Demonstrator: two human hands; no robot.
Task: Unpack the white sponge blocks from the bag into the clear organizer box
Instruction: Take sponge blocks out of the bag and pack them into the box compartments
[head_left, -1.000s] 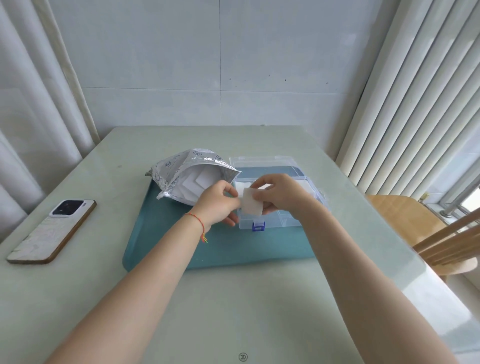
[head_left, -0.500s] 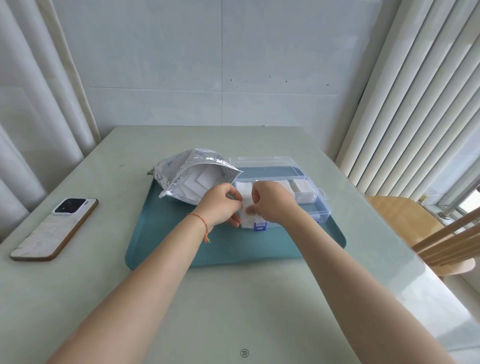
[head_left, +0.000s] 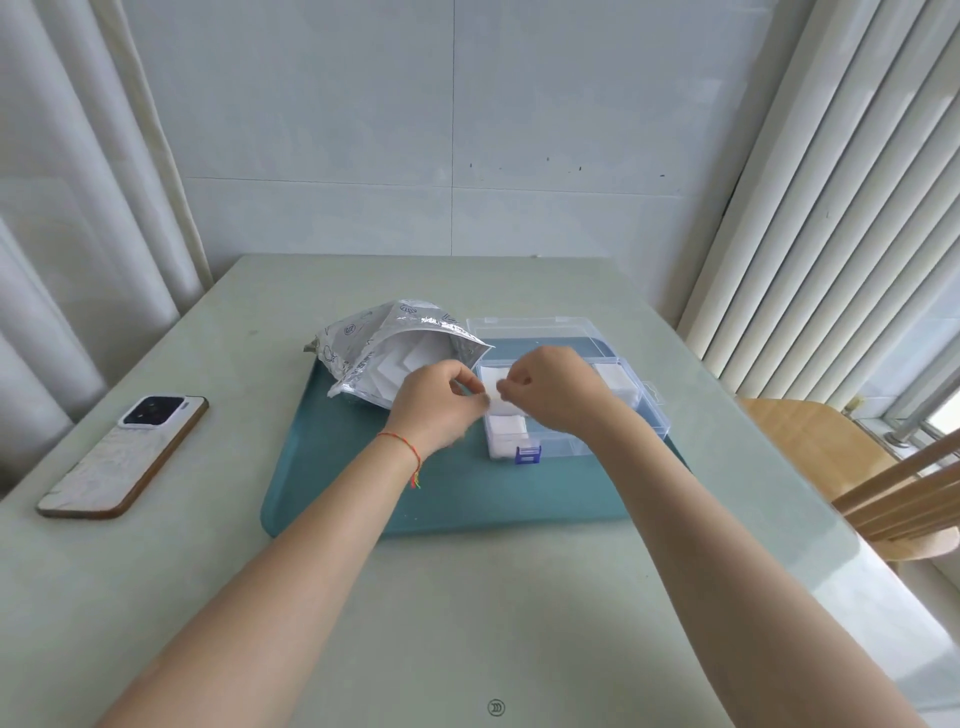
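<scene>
One silver printed bag (head_left: 384, 358) lies on the far left part of one teal tray (head_left: 467, 499), its mouth open toward the right; several white sponge blocks (head_left: 400, 366) show inside it, and their exact count cannot be told. One clear organizer box (head_left: 618, 410) sits on the far right part of the same tray, lid open and lying flat toward the far edge of the tabletop (head_left: 467, 613), with one blue latch (head_left: 528, 455) at its near wall. Inside the box, white blocks are visible in the near left compartment (head_left: 506, 439) and one in the far right compartment (head_left: 615, 382); the middle is hidden behind the hands. Two hands are in view. The left hand (head_left: 434, 402) and the right hand (head_left: 553, 387) meet over the left end of the box, and both hold one white sponge block (head_left: 493, 392) between them: each grip is closed on it, thumb and fingertips pinching opposite edges. The block is above the box, not resting in a compartment. One red string bracelet (head_left: 402, 449) circles the left wrist. One phone (head_left: 124, 454) lies camera side up near the left edge of the tabletop, well apart from the tray. One wooden chair (head_left: 852, 467) stands beside the right edge.
</scene>
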